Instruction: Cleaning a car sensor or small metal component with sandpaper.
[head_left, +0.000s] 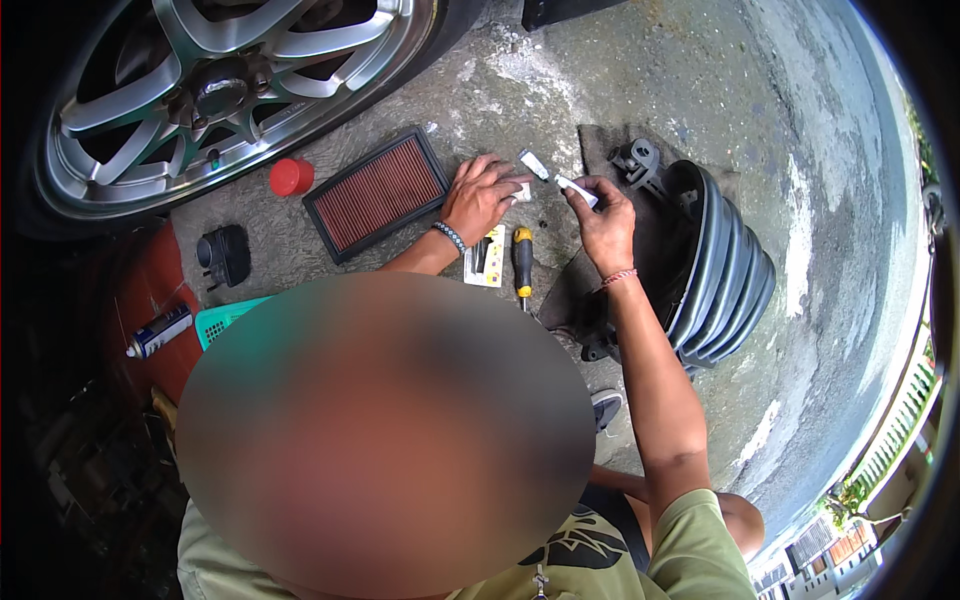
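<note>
My right hand (606, 217) holds a small white tube (577, 190) between thumb and fingers, its narrow end pointing up and left. Just left of it a second small tube (533, 164) lies on the concrete. My left hand (480, 196) rests low over the ground beside the pleated red air filter (379, 195), its fingertips at a small white piece (522, 193); whether they grip it is unclear. Below the hands are a yellow and white blister card (491, 259) and a black and yellow screwdriver (523, 262).
A ribbed black plastic housing (720, 277) lies on a dark cloth (592, 142) at right. On the left are a red cap (291, 177), a black plastic part (223, 255), a spray can (160, 331) and a green basket (214, 322). A car wheel (221, 90) stands upper left.
</note>
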